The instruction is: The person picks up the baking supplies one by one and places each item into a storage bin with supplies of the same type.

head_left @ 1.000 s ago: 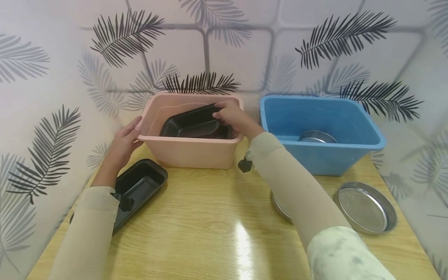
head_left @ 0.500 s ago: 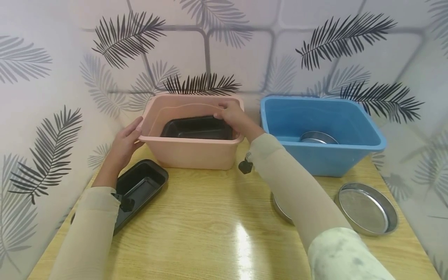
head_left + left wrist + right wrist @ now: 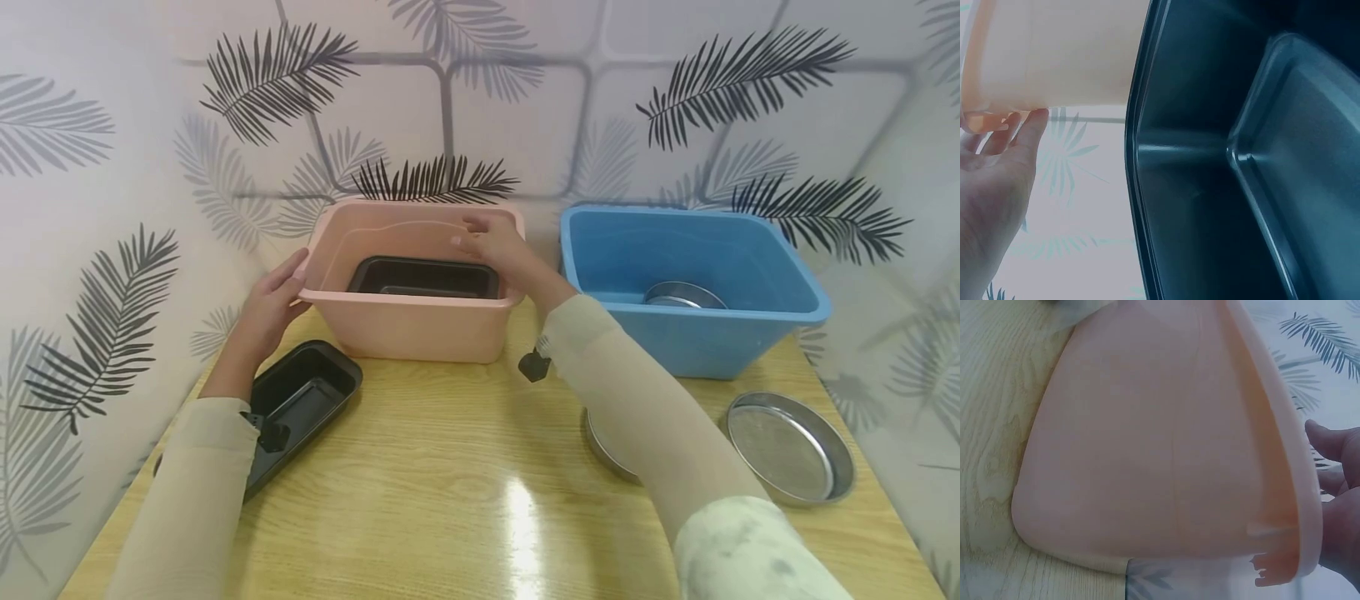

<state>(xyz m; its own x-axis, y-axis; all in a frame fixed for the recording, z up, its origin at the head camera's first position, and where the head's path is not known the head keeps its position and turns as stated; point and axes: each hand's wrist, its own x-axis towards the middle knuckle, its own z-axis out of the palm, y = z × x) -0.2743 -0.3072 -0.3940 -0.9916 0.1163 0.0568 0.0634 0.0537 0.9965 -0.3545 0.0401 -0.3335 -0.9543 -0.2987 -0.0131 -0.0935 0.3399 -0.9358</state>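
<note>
At its left rim, my left hand (image 3: 264, 307) holds the pink plastic bin (image 3: 405, 329); in the left wrist view the fingers (image 3: 1030, 130) tuck under that rim. A black loaf pan (image 3: 427, 273) lies inside the bin, its lower part hidden by the front wall. Over the bin's right end hovers my right hand (image 3: 497, 247), fingers loosely extended and holding nothing. The right wrist view has its fingers (image 3: 1329, 444) beyond the bin's rim. Under my left forearm, another black loaf pan (image 3: 315, 392) rests on the table, partly covered by the sleeve.
To the right stands a blue plastic bin (image 3: 705, 337) with a round metal pan (image 3: 684, 293) inside. One round metal pan (image 3: 787, 450) lies on the wooden table (image 3: 420, 467) at the right; another round pan (image 3: 606, 454) shows partly beneath my right forearm. A patterned wall rises behind.
The loaf pan in the pink bin has gone from tilted in my right hand to lying lower and level. My right hand has let go of it. My left hand stays at the rim.
</note>
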